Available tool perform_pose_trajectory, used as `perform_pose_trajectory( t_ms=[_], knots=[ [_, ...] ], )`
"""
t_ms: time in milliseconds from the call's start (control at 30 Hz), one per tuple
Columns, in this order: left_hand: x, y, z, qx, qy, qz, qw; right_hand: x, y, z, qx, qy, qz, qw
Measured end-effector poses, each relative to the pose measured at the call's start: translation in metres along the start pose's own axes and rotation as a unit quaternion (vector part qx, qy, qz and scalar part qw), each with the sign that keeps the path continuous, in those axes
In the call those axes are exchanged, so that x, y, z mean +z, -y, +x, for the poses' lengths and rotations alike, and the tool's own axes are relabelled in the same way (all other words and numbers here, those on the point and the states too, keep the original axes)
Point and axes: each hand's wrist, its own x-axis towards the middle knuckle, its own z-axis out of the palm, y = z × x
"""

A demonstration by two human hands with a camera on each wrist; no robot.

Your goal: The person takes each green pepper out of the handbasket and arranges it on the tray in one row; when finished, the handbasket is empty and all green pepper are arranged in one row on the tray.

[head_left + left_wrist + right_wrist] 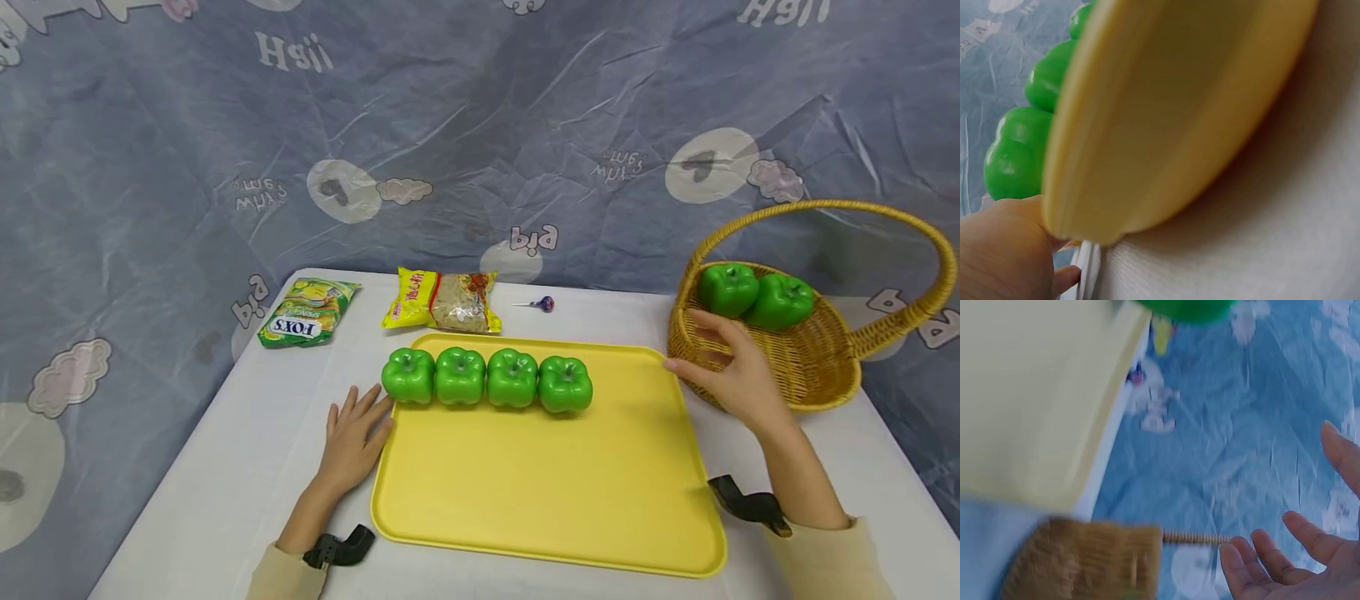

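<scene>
Several green bell peppers (461,377) stand side by side along the back left of a yellow tray (540,483). My left hand (352,442) lies with fingers spread at the tray's left edge, fingertips right by the leftmost pepper (1019,153). Over at the right, a wicker basket (821,362) with a tall handle holds two more green bell peppers (780,302). My right hand (738,379) hovers by the basket's left rim, thumb and fingers apart with nothing between them. The right wrist view shows that hand's fingers (1316,540) spread near the basket handle.
Behind the tray lie a yellow food packet (442,300) and a lollipop (546,304). A green FOX'S candy bag (307,312) is at the back left of the white table (225,467). A grey-blue printed cloth (450,125) hangs behind the table.
</scene>
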Motion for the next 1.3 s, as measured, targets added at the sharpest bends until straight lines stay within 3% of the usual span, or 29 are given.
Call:
perform_pose_trajectory(
  t_ms=[200, 333, 433, 600, 800, 933, 1100, 1300],
  knots=[
    [-0.001, 0.000, 0.000, -0.002, -0.001, -0.002, 1.0000, -0.050, -0.019, 0.016, 0.078, -0.082, -0.026, 0.9932],
    [-0.001, 0.000, 0.000, -0.003, -0.003, -0.003, 1.0000, -0.075, -0.035, 0.032, 0.127, -0.134, -0.013, 0.9827],
    [-0.001, 0.000, 0.000, -0.002, -0.004, -0.002, 1.0000, -0.088, -0.048, 0.048, 0.174, -0.151, -0.018, 0.9729],
    [0.000, 0.001, 0.001, 0.000, -0.003, -0.002, 1.0000, -0.103, -0.067, 0.070, 0.229, -0.146, -0.025, 0.9621],
    [0.001, 0.001, 0.000, -0.001, -0.003, 0.001, 1.0000, -0.110, -0.085, 0.087, 0.267, -0.139, 0.037, 0.9529],
    [0.001, 0.001, 0.000, 0.000, -0.007, -0.001, 1.0000, -0.111, -0.096, 0.096, 0.287, -0.131, 0.041, 0.9479],
    [0.002, 0.001, 0.000, 0.006, -0.012, 0.000, 0.9999, -0.109, -0.108, 0.102, 0.302, -0.117, 0.017, 0.9459],
    [0.002, 0.001, 0.000, 0.002, -0.008, -0.002, 1.0000, -0.109, -0.120, 0.104, 0.295, -0.085, -0.004, 0.9516]
  ],
)
